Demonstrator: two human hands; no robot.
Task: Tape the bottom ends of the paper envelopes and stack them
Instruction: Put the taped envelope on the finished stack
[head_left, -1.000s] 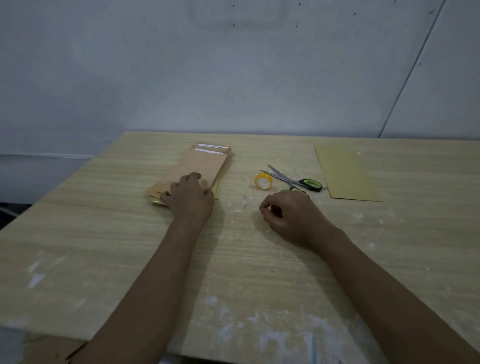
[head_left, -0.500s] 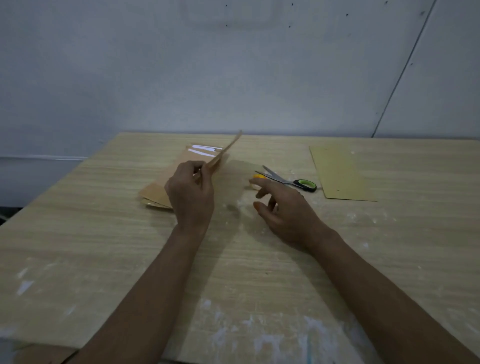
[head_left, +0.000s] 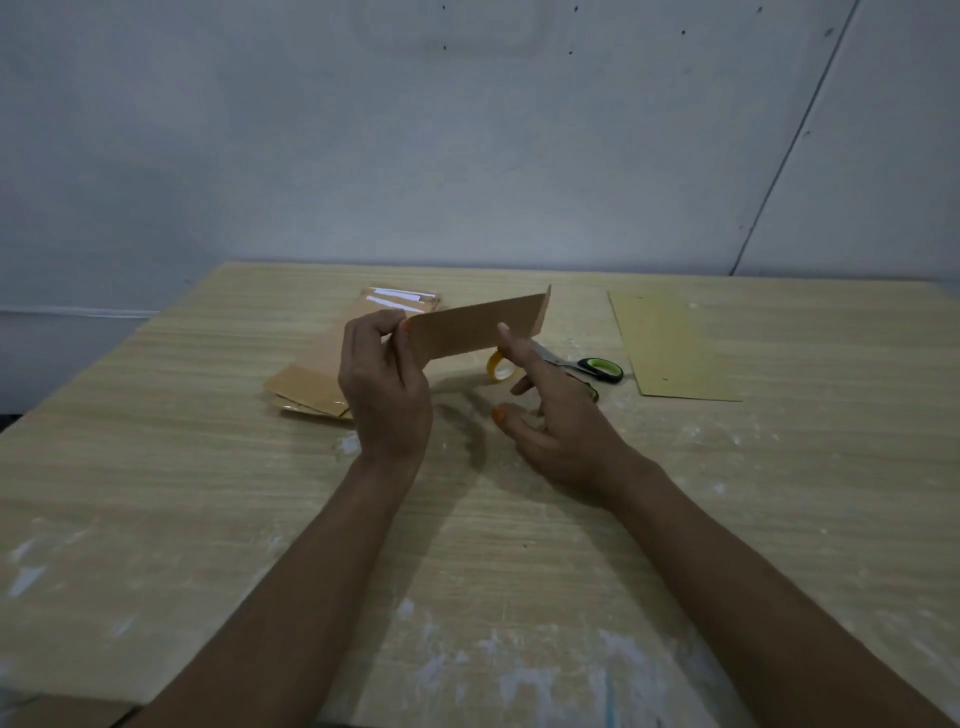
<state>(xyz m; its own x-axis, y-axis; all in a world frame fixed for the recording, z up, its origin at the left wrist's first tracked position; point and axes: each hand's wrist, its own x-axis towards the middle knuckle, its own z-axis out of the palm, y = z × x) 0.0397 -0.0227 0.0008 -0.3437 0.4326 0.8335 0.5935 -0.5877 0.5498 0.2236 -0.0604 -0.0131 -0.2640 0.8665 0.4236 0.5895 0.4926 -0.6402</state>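
My left hand (head_left: 384, 384) pinches one end of a brown paper envelope (head_left: 478, 328) and holds it up off the table, its long side running to the right. My right hand (head_left: 556, 415) is spread open beneath it, one fingertip touching the envelope's lower edge. A pile of brown envelopes (head_left: 332, 358) lies on the table behind my left hand. A small yellow roll of tape (head_left: 500, 367) stands behind my right hand, partly hidden by it. A single envelope (head_left: 670, 348) lies flat at the right.
Scissors (head_left: 592, 369) with black and green handles lie between the tape roll and the single envelope. The wooden table (head_left: 208, 493) has white smears near its front edge. A grey wall stands behind it.
My left hand has lifted the top envelope off the pile and swung it rightward over the table. My right hand has uncurled and risen to meet the envelope's lower edge.
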